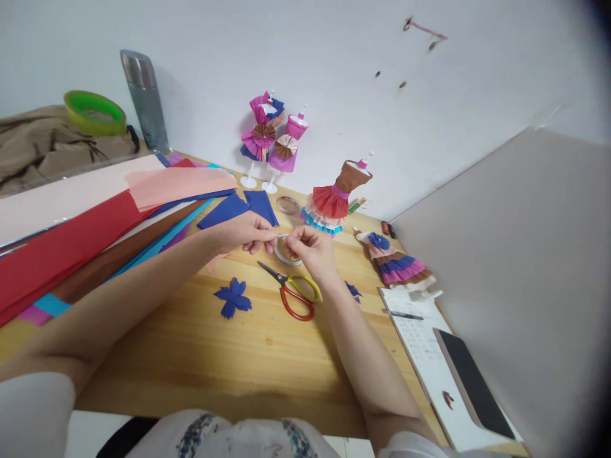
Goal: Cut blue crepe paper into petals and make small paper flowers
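Note:
My left hand [258, 234] and my right hand [312, 249] are close together over the middle of the table, each closed in a pinch. Whatever is between their fingertips is too small to make out. Just beneath and behind them shows a white-rimmed tape roll [281, 257], partly covered by my right fingers. Scissors [286, 286] with one red and one yellow handle lie below, blades slightly apart and pointing up-left. To their left is a blue crepe paper flower [233, 298] with jagged petal tips. Cut blue paper pieces [261, 207] lie behind my left hand.
Long coloured paper sheets [71, 248] cover the left side. Small dress forms in paper dresses [348, 181] stand along the wall. Another tape roll [287, 204] sits behind the hands. At right are a paper dress [398, 264], a notebook [415, 343] and a phone [472, 381].

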{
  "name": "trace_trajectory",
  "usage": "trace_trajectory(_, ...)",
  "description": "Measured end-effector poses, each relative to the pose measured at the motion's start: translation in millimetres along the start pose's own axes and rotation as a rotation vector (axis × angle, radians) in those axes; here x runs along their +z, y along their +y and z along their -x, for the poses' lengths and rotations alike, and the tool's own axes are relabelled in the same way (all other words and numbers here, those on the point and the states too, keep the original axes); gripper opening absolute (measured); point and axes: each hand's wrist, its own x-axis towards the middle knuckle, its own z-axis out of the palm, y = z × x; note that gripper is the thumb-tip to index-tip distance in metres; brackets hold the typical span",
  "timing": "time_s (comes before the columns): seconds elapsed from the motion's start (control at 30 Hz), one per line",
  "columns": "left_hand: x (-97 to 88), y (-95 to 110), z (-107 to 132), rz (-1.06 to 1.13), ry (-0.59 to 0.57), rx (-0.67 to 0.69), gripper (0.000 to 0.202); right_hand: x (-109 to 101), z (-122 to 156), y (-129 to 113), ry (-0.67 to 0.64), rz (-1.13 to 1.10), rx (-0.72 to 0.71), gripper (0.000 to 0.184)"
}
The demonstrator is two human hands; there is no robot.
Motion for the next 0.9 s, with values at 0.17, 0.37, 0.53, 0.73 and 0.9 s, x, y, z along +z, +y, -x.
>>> trace_trajectory(0.17, 3.6, -3, -1, 0.003, -0.013, -0.032, 0.028, -4, -1, 4, 0.008, -0.015, 0.011, 0.017)
trace_trajectory(0.37, 6.7, -4, -2, 0.038, -0.025, -0.038, 0.039, -4, -2, 8, 0.082, 0.054, -0.071, 0.008)
trace_trajectory(0.53, -3.9, -6, -5, 0.149, 0.117, -0.091, 0.044, -19, 2, -2, 0.029, 0.111, -0.102, 0.007)
trace_trajectory(0.73, -11.5, 2, -2, 0.049, 0.115, -0.010, 0.017, -24, 1, 6, -0.615, 0.226, 0.155, 0.013)
trace_trajectory(0.9, 5.3, -11, -6, -0.395, 0.029, -0.091, 0.009, -18, -5, 30, -0.601, 0.325, 0.176, 0.010)
